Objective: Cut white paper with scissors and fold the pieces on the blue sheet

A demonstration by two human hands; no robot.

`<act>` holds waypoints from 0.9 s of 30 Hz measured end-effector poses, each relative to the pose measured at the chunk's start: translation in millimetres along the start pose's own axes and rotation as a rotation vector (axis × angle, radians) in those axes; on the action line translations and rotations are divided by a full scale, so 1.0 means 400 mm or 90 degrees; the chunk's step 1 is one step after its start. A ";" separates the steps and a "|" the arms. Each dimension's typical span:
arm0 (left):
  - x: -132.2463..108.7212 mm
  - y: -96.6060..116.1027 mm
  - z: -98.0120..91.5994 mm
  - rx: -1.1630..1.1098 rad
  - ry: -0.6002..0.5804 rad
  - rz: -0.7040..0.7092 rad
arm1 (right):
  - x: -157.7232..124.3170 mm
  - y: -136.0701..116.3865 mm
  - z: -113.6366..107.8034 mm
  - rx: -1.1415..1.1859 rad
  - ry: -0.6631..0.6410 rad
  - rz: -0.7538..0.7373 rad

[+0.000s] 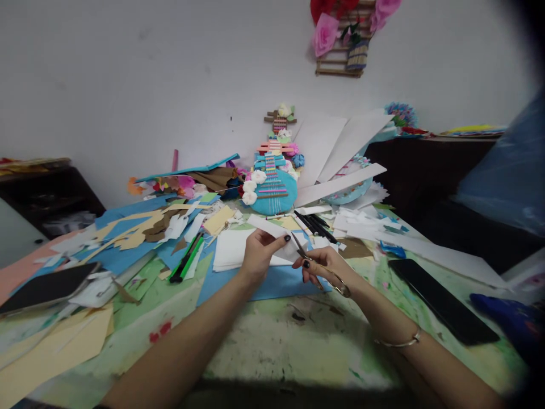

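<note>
My left hand pinches a strip of white paper above the table's middle. My right hand grips a pair of scissors with gold handles. The blades point up and left, open at the edge of the white paper. Both hands hover over a blue sheet and a stack of white sheets. A thin bracelet circles my right wrist.
A paint-stained table is littered with paper scraps. A black phone lies right, a dark tablet left, green-black markers near centre-left. A blue paper guitar craft and white boards lean on the wall.
</note>
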State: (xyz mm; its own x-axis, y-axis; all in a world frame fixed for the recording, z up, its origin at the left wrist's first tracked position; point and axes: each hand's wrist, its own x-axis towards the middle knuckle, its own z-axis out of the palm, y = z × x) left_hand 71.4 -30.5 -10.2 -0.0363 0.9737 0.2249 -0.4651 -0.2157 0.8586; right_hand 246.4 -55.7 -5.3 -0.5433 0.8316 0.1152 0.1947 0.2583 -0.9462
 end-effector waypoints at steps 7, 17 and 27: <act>-0.005 -0.001 0.004 -0.023 -0.014 0.000 | 0.002 0.002 0.002 -0.002 0.008 0.002; -0.008 0.006 0.009 -0.022 -0.014 -0.003 | 0.000 -0.002 0.005 0.016 0.014 0.013; -0.011 0.013 0.011 -0.039 -0.020 -0.011 | 0.004 -0.003 0.006 -0.001 0.027 0.015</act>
State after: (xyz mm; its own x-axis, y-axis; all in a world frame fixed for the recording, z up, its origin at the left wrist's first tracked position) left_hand 72.9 -36.2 -4.6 -0.0011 0.9743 0.2252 -0.5193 -0.1930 0.8325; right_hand 243.2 -55.8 -4.8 -0.5038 0.8574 0.1056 0.2079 0.2390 -0.9485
